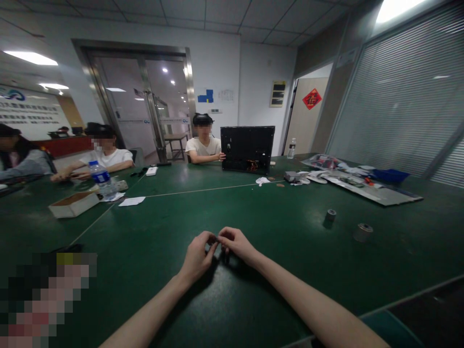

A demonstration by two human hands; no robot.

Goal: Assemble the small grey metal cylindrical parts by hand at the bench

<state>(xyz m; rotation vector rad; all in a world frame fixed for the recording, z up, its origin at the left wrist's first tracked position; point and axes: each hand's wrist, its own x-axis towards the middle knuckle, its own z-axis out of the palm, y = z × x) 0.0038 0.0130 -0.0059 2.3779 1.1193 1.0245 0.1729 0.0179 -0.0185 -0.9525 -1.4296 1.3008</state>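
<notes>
Two hands: meet over green table (253, 212), fingertips tog. at centre.
L hand (197, 256): fingers curled narrow, pinching small dark piece (217, 239); too small to ID.
R hand (235, 244): thumb + forefinger nipped on same piece from other side.
Piece loc: btwn both hands' tips, just above table.
To R: dark roll (330, 215), pale roll (363, 232), well apart from hands.
Far L: cardboard box (74, 204), water bottle (101, 179).
Across: ppl seated, black case (247, 149).

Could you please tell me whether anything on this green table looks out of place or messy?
Mainly the far right: a heap of panels and loose parts lies strewn about. The left hand and right hand pinch a small dark part; nothing spilled.
</notes>
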